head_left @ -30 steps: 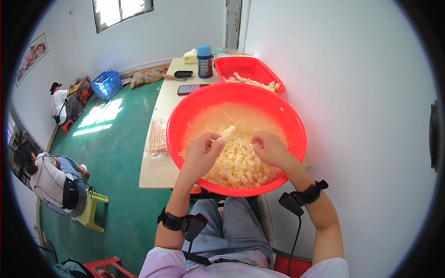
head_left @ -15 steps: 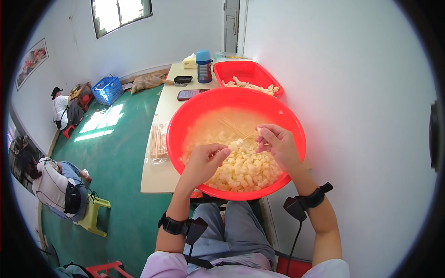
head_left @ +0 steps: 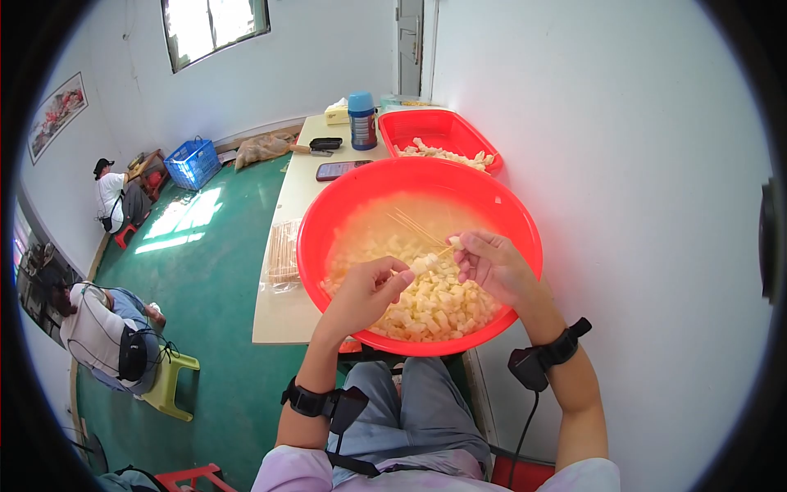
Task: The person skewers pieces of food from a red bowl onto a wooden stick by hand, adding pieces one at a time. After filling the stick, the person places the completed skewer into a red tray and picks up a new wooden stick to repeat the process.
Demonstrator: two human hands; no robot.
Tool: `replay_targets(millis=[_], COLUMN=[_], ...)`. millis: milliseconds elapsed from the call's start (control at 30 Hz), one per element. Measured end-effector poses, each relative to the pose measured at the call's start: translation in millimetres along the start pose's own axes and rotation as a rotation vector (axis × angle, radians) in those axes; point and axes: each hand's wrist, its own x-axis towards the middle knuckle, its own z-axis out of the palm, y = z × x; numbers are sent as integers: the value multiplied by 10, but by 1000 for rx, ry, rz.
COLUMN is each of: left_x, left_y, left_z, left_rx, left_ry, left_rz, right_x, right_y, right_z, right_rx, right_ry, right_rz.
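Over a large red basin (head_left: 311,221), my left hand (head_left: 369,291) is closed on a thin wooden skewer threaded with pale, cube-like food pieces (head_left: 425,263). My right hand (head_left: 496,264) pinches a single pale cube (head_left: 456,243) between thumb and fingertips, right at the skewer's pointed end. Below both hands, many pale yellow cubes (head_left: 443,307) lie heaped in cloudy liquid. A few bare skewers (head_left: 414,225) rest in the basin beyond my hands. The lower part of the held skewer is hidden by my left hand.
On the table (head_left: 279,324), a plastic pack of skewers (head_left: 284,254) lies left of the basin. Behind stand a phone (head_left: 340,170), a blue-capped bottle (head_left: 361,121) and a red tray (head_left: 438,131) with filled skewers. A wall rises close on the right. Two people sit at left.
My right hand has come slightly down and left with the cube, closer to the skewer's tip. The skewer in my left hand has shifted a little right and down.
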Motion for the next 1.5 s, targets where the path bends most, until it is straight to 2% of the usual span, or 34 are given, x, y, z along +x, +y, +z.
replay_targets(millis=[567,767,867,1133,1367,1500], left_x=[-11,0,2,-5,-3,-35], left_y=[10,-11,-8,5,-21,58], left_z=[-3,0,2,3,13,38], left_rx=[36,48,60,-15,153,277], left_ry=[7,19,29,5,156,223], left_rz=[21,33,35,41,141,212], right_x=[-26,-21,-17,-33,-18,-6], right_y=[-24,1,51,20,1,4], right_z=[42,75,124,149,225,86], right_rx=[-49,-242,-433,-344,-151,-196], right_ry=[11,88,149,92,133,111], right_rz=[-14,-140,-304,-237,-243,-143])
